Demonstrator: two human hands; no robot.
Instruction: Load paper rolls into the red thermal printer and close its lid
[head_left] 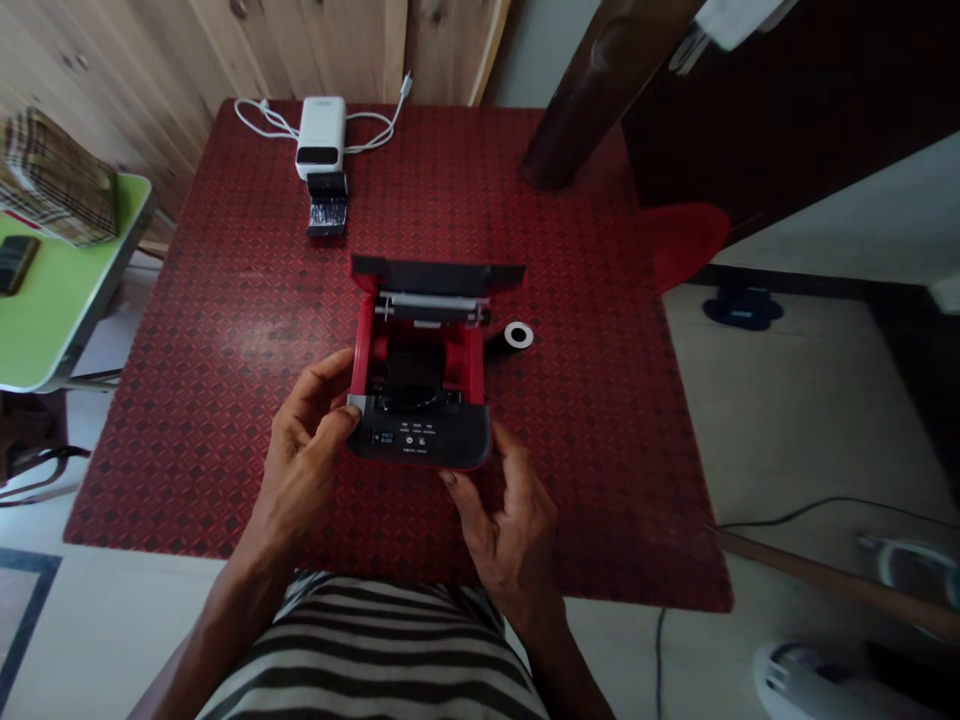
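Note:
A small red and black printer [421, 370] sits in the middle of the red patterned table [225, 330], its lid flipped open toward the far side and its paper bay showing. My left hand [309, 435] grips the printer's near left corner, thumb and fingers curled on the edge. My right hand [504, 520] touches the near right corner from below, fingers bent against the black front. A white paper roll [517, 336] lies on the table just right of the printer.
A white power bank with a cable [321, 135] and a small black device [327, 203] lie at the table's far side. A green side table [52, 290] stands left. A dark wooden post [592, 90] rises at the far right. Cables and shoes lie on the floor right.

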